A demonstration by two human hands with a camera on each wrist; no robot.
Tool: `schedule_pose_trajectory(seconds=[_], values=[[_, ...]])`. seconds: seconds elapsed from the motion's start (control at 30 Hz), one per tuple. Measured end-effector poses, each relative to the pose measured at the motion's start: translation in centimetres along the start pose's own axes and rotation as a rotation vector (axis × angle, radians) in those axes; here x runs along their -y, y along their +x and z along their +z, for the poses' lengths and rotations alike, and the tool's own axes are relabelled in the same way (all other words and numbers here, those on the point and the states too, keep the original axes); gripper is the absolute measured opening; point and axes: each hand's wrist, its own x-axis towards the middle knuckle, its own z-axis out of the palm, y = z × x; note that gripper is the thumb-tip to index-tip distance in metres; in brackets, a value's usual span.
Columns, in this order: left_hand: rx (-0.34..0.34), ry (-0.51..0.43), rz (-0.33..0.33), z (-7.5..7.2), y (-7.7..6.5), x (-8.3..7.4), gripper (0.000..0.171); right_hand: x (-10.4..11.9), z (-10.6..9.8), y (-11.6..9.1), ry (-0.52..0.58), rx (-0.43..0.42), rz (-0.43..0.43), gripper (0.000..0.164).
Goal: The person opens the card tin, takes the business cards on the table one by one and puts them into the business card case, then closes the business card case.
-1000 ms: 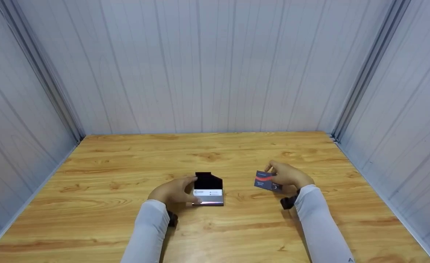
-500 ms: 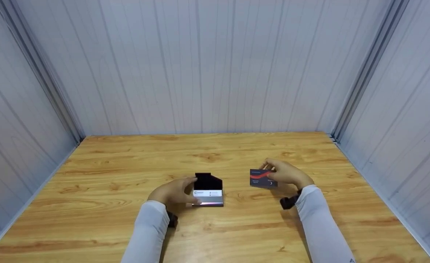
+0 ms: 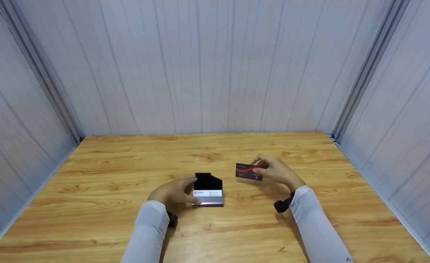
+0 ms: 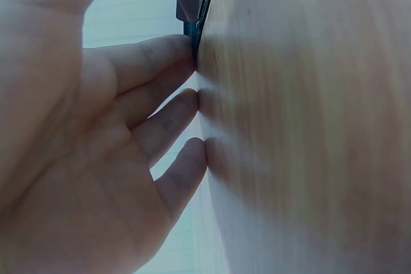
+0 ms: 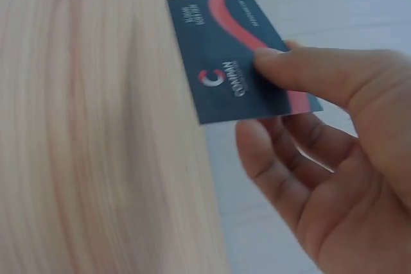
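Observation:
In the head view, a business card case (image 3: 213, 199) lies on the table with its black lid (image 3: 204, 182) raised. White cards (image 3: 203, 193) show inside it. My left hand (image 3: 173, 190) holds the case by its left side, thumb at the front and index finger by the lid. The left wrist view catches only a dark edge of the case (image 4: 207, 11), beyond the fingers resting on the tabletop. Above the table to the right, my right hand (image 3: 279, 171) pinches a dark business card (image 3: 244, 174) with a red wave, thumb on its printed face (image 5: 205, 43).
The wooden tabletop (image 3: 127, 164) runs back to a pale panelled wall (image 3: 215, 65). Side walls (image 3: 412, 109) close it in at left and right. Black wrist cameras (image 3: 282, 205) are strapped under the white sleeves (image 3: 145, 230).
My right hand has lifted the dark business card and carried it left, closer to the case, levelling it on the way. The left hand and the case have stayed in place.

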Motion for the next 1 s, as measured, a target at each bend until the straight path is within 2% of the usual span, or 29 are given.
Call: schedule_pose_trajectory(seconds=[0.2, 0.33, 0.5, 0.7, 1.0], values=[[0.010, 0.006, 0.008, 0.1, -0.1, 0.0, 0.096, 0.8, 1.7, 0.6, 0.064, -0.007, -0.050, 0.027], [0.013, 0.018, 0.013, 0.1, -0.2, 0.0, 0.096, 1.4, 3.2, 1.2, 0.042, -0.009, -0.109, 0.029], [0.004, 0.025, 0.013, -0.1, -0.1, 0.1, 0.095, 2.2, 5.1, 1.8, 0.043, -0.050, -0.163, 0.026], [0.001, 0.032, 0.007, -0.2, -0.1, 0.1, 0.096, 3.3, 6.9, 2.2, 0.067, -0.067, -0.190, 0.023], [-0.014, 0.046, 0.028, -0.2, 0.2, 0.2, 0.093, 4.6, 8.8, 2.8, 0.070, -0.025, -0.188, 0.024]])
